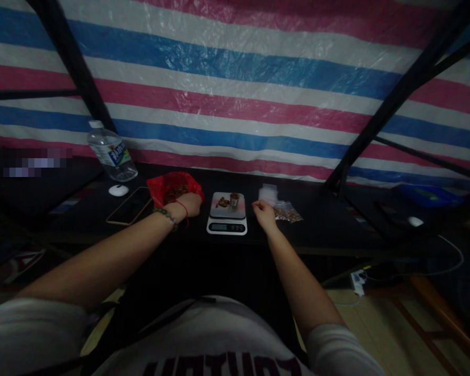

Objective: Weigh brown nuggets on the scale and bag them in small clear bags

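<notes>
My left hand [188, 204] rests at the mouth of a red bag [171, 186] full of small brown pieces; its fingers are closed, and whether they grip anything is hidden. A small kitchen scale [227, 219] stands in the middle of the dark table [317, 230], with a few brown pieces and a little cup [234, 199] on its platform. My right hand [265, 213] hovers just right of the scale, fingers curled, next to a clear plastic bag of brown pieces [288, 211].
A water bottle [112, 152] stands at the back left beside a white mouse [118, 190] and a flat phone [128, 206]. Empty clear bags [268, 192] lie behind my right hand. Black frame poles [391, 99] rise right; a power strip [358, 279] lies on the floor.
</notes>
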A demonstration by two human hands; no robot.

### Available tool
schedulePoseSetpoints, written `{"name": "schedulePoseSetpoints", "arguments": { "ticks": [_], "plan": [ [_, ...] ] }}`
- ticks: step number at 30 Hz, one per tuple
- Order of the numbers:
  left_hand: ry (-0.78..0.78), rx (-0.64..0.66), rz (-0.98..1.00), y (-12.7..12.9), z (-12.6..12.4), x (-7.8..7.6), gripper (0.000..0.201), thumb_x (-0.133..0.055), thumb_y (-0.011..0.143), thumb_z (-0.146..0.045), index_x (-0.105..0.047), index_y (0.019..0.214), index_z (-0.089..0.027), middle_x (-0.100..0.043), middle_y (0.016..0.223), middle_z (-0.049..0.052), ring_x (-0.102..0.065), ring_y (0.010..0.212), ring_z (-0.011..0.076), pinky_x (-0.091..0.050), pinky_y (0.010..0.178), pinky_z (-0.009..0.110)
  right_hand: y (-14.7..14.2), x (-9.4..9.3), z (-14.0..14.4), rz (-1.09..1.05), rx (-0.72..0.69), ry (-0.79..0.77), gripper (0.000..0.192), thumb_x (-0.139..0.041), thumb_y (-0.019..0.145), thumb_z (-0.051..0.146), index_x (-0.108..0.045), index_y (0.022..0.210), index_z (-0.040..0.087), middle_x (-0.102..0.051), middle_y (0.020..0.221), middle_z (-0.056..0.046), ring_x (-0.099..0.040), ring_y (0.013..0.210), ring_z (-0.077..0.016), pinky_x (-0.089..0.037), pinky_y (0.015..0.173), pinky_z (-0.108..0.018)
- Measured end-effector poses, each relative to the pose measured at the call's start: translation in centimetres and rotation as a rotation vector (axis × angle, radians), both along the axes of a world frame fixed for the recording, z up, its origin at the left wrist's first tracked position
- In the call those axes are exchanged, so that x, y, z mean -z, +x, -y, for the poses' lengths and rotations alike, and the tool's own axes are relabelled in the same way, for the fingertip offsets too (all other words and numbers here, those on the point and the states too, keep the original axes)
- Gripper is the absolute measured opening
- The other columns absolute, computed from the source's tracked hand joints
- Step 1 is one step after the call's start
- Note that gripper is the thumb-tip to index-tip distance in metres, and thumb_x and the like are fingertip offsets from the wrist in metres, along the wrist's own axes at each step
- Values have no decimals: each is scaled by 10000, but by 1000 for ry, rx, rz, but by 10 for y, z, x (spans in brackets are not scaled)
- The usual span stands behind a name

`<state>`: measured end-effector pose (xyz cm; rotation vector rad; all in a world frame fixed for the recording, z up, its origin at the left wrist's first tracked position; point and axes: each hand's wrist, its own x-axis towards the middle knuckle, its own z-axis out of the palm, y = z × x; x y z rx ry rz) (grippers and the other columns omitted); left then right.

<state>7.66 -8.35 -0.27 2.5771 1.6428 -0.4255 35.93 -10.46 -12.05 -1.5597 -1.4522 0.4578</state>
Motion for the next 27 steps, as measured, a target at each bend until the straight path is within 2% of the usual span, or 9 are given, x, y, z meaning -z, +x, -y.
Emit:
{"name": "schedulePoseSetpoints", "arguments": {
  "ticks": [5, 9, 15, 22, 27],
  "plan": [
    [37, -25, 6, 1, 5, 17, 305, -438, 807, -122, -674, 987, -51, -673, 995, 233, -649, 947, 292, -503, 826, 363, 0, -1, 1, -4, 2, 9, 259, -471, 764, 343, -676, 826, 196, -655, 715, -18, -582, 662, -180, -422, 643, -287],
    [57, -47, 14, 0, 7, 22, 298, -453, 792, -115, -668, 989, -54, -675, 993, 226, -652, 938, 290, -512, 806, 352, -1, -3, 2, -11, 0, 22, 253, -474, 755, 337, -674, 817, 196, -669, 745, -25, -595, 708, -189, -430, 674, -293],
    [75, -21, 40, -4, 4, 27, 269, -463, 806, -172, -679, 944, -89, -691, 935, 190, -664, 884, 248, -508, 781, 298, -3, -5, 3, 3, 10, 4, 252, -473, 756, 337, -671, 822, 197, -659, 711, -13, -576, 651, -173, -413, 634, -277],
    [117, 25, 119, -8, 1, 14, 258, -479, 783, -239, -685, 898, -136, -700, 910, 137, -659, 849, 221, -489, 780, 277, -2, -4, 2, 17, 10, -5, 258, -469, 758, 336, -671, 832, 194, -647, 694, -7, -571, 642, -169, -406, 620, -272],
    [130, 93, 260, 1, 7, 5, 249, -492, 772, -242, -691, 900, -165, -705, 912, 95, -652, 840, 208, -478, 759, 261, -1, 0, 0, 11, 8, 4, 263, -464, 761, 341, -669, 839, 197, -656, 717, -8, -576, 653, -172, -415, 629, -275]
  ]
}}
